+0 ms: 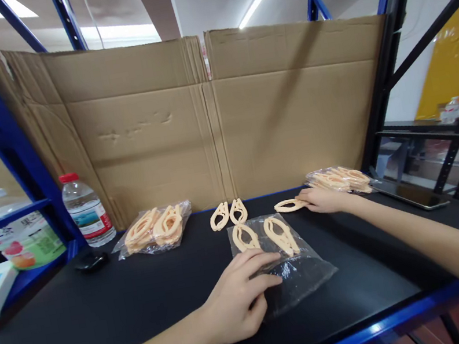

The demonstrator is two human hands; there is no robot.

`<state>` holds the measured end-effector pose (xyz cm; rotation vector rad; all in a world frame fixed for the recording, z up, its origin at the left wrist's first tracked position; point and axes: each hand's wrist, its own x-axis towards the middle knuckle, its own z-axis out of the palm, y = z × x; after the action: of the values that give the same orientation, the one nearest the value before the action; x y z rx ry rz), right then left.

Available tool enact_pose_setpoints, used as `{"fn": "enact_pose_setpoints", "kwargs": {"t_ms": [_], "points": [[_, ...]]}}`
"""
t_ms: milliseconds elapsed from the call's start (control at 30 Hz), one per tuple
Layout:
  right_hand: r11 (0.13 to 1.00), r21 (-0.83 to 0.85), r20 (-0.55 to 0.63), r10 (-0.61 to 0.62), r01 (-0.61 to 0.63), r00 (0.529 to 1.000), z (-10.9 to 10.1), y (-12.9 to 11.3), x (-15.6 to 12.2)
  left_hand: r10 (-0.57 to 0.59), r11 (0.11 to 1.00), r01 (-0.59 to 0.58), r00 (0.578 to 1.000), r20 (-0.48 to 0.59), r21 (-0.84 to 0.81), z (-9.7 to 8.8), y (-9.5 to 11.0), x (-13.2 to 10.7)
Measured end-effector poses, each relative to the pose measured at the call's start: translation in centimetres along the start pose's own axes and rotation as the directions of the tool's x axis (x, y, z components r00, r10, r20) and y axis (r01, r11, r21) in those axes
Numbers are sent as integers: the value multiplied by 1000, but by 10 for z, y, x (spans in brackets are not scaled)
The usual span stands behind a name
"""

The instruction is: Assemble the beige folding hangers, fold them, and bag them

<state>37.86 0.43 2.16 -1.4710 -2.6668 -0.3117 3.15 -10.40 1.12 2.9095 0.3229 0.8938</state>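
Note:
My left hand [243, 293] rests on a clear plastic bag [304, 277], its fingers apart and lying over the near left part of it. Inside the bag are two cream plastic clips, a left one [244, 236] and a right one [280, 235], each a pointed oval loop. Farther right, my right hand [320, 200] is closed with its fingertips on the right end of another cream plastic clip [288, 205], which is just above the table. Two loose clips, one at left [219, 217] and one at right [238, 211], lie side by side behind the bag.
Filled bags of clips lie at left [153, 230] and back right [339, 180]. A red-capped water bottle [87, 210] and a black mouse-like object [90, 261] stand left. A dark phone or tablet [411, 193] lies right. Cardboard [152, 132] walls the back of the black table [154, 302].

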Motion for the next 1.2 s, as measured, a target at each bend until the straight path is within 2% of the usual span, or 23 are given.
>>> {"fn": "enact_pose_setpoints", "kwargs": {"t_ms": [133, 200, 300, 400, 433, 500, 533, 633, 667, 700, 733, 800, 900, 1000, 1200], "points": [[999, 17, -125, 31, -29, 992, -6, -12, -55, -18, 1000, 18, 1000, 9, 8, 1, 1, 1], [999, 52, -296, 27, -12, 955, -13, -24, -76, -22, 1000, 22, 1000, 12, 10, 1, 1, 0], [999, 39, -548, 6, 18, 837, -35, -50, -99, -23, 1000, 23, 1000, 19, 11, 2, 0, 0], [1000, -22, -702, -6, -13, 712, -64, -89, -119, -37, 999, 37, 999, 29, 13, 3, -1, -1], [999, -46, -734, -16, -26, 679, -74, -103, -126, -42, 999, 42, 998, 36, 15, 3, -1, -1], [996, -85, -725, -85, 35, 683, -90, -134, -137, -52, 998, 51, 997, 50, 23, 3, 0, 0], [984, -142, -711, -175, 105, 681, -96, -148, -142, -57, 998, 55, 997, 55, 29, 3, 0, 0], [930, -286, -682, -368, 233, 632, -103, -187, -144, -72, 997, 69, 996, 57, 43, 3, 1, 0], [914, -325, -646, -402, 244, 649, -102, -197, -140, -75, 996, 73, 996, 56, 47, 3, 1, 0], [914, -341, -561, -387, 222, 732, -100, -205, -134, -77, 996, 75, 996, 53, 50, 3, 1, 0], [892, -372, -513, -427, 256, 745, -96, -210, -127, -78, 996, 76, 996, 50, 51, 3, 1, 0], [862, -395, -464, -486, 318, 741, -85, -214, -109, -76, 996, 74, 996, 41, 50, 4, 1, 0], [827, -425, -400, -536, 367, 744, -63, -208, -81, -66, 997, 65, 997, 30, 38, 4, 0, -1], [808, -500, -377, -527, 312, 762, -42, -198, -58, -60, 998, 59, 998, 16, 35, 5, 0, -2], [824, -553, -340, -356, 121, 871, -13, -194, -34, -58, 998, 57, 998, 29, 39, 5, -1, -2]]}}
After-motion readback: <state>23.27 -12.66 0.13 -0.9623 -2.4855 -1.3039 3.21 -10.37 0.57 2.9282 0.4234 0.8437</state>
